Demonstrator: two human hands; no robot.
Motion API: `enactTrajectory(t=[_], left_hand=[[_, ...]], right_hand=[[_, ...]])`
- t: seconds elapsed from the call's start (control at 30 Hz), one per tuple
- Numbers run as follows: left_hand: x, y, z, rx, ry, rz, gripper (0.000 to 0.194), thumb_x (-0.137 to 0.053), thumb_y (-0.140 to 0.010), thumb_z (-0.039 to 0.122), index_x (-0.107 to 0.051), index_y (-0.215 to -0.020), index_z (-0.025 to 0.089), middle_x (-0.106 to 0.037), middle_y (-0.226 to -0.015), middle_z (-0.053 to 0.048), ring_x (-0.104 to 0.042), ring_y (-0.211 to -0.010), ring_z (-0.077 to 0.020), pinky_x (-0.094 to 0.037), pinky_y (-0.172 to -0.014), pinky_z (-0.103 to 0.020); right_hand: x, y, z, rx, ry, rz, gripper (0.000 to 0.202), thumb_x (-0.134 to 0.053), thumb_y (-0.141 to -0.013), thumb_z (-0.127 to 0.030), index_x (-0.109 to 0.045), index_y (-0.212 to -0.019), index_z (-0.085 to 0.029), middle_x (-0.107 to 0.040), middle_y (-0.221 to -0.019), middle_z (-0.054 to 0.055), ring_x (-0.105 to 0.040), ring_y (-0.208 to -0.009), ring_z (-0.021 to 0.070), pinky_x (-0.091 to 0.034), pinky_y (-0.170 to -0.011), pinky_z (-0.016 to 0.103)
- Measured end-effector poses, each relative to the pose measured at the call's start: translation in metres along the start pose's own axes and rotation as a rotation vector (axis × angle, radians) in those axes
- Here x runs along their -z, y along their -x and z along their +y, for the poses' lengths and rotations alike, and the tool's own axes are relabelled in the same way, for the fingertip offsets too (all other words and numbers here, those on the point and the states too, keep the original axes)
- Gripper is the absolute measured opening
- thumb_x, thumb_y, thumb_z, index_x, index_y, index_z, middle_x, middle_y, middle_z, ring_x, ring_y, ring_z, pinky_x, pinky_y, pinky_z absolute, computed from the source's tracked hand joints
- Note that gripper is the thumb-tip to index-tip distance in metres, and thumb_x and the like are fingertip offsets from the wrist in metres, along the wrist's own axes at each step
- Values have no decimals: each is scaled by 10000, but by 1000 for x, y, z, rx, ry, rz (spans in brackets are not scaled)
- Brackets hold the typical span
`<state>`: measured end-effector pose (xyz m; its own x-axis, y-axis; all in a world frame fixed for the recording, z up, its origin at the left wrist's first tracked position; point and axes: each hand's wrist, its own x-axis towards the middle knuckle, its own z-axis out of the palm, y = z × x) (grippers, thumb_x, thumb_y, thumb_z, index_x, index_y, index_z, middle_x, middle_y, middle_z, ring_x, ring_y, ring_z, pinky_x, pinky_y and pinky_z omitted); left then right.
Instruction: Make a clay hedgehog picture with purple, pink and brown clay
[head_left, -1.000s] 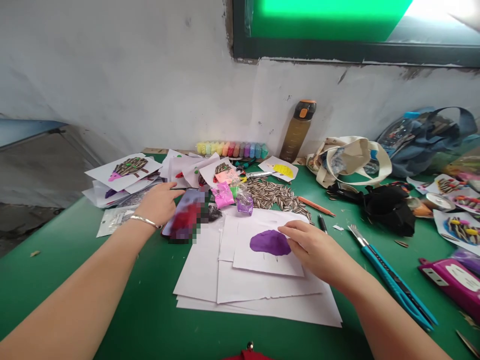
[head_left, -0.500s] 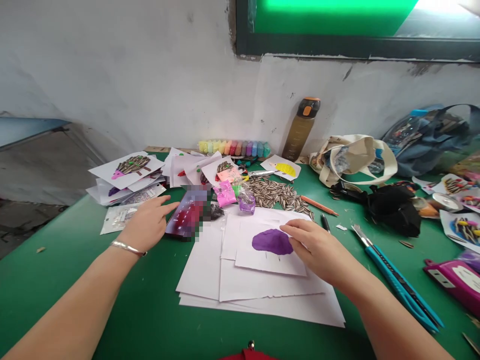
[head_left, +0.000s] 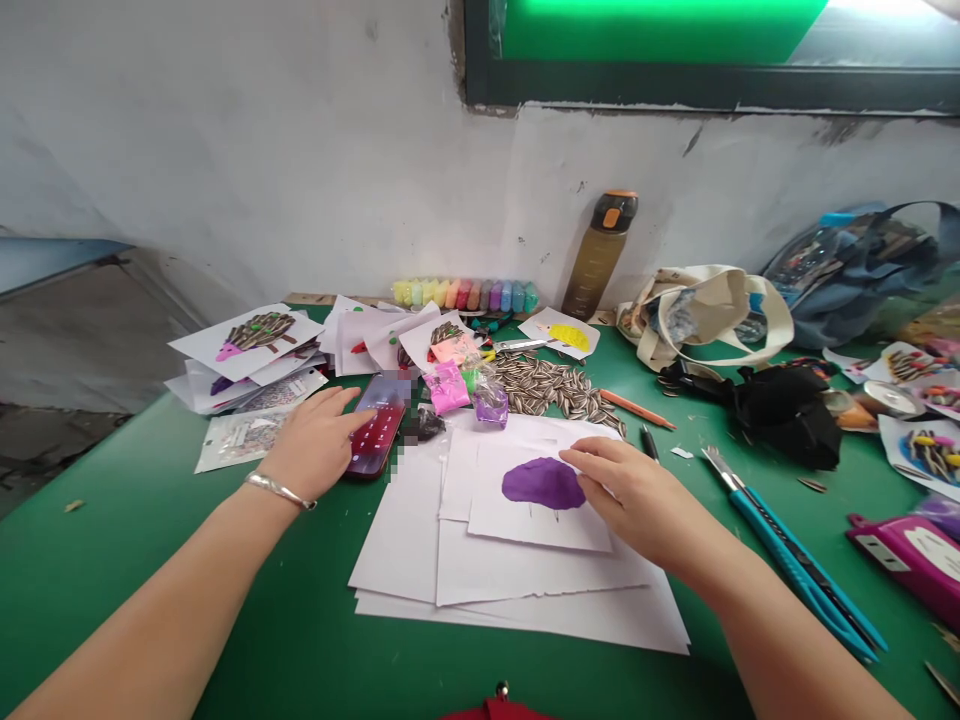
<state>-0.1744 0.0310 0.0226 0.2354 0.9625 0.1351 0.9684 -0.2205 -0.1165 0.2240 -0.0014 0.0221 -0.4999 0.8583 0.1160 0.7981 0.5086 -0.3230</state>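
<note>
My left hand (head_left: 313, 445), with a silver bracelet at the wrist, has its fingers apart over the lit screen of a phone (head_left: 381, 420). Nothing is held in it. My right hand (head_left: 626, 490) rests at the right side of a small white card (head_left: 495, 525), its fingertips by the right end of a flat purple clay shape (head_left: 541, 484). Short pencil lines show under the purple shape. Larger white sheets (head_left: 405, 540) lie beneath the card. Behind them are a pink packet (head_left: 448, 387), a purple packet (head_left: 491, 405) and a pile of striped seeds (head_left: 551, 385).
Seed-decorated cards (head_left: 251, 335) are stacked at the left. A bottle (head_left: 598, 255) and a row of coloured clay (head_left: 465, 295) stand by the wall. To the right lie an orange pencil (head_left: 637, 408), teal tweezers (head_left: 795, 560), a black pouch (head_left: 787, 415) and a cream bag (head_left: 705, 310).
My left hand has moved right, further over the phone, and the phone's screen now shows more plainly. My right hand has stayed by the purple shape. The view has shifted slightly.
</note>
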Motion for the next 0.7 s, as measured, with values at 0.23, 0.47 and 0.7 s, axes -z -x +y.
enactTrajectory(t=[0.23, 0.47, 0.7], left_hand=[[-3, -1, 7, -54, 0, 28, 488, -402, -787, 117, -682, -1178, 198, -554, -1346, -144, -444, -1278, -349, -406, -1012, -539], [-2, 0, 7, -104, 4, 57, 476, -400, -788, 119, -701, -1147, 201, -573, -1327, -148, -462, -1266, -365, -417, -1000, -539], [-10, 16, -25, -111, 1, 153, 425, -386, -795, 170, -715, -1065, 182, -612, -1258, -150, -517, -1220, -316, -404, -1055, -503]], right_hand=[[0, 0, -1, 6, 10, -12, 363, -368, -957, -186, -632, -1205, -209, -630, -1204, 100, -609, -1041, 239, -535, -875, 416], [0, 0, 1, -3, 11, -34, 364, -365, -960, -194, -624, -1216, -207, -625, -1214, 96, -600, -1058, 239, -523, -896, 413], [-1, -1, 2, 4, 7, -41, 368, -374, -951, -181, -623, -1222, -200, -626, -1208, 96, -604, -1048, 237, -523, -896, 412]])
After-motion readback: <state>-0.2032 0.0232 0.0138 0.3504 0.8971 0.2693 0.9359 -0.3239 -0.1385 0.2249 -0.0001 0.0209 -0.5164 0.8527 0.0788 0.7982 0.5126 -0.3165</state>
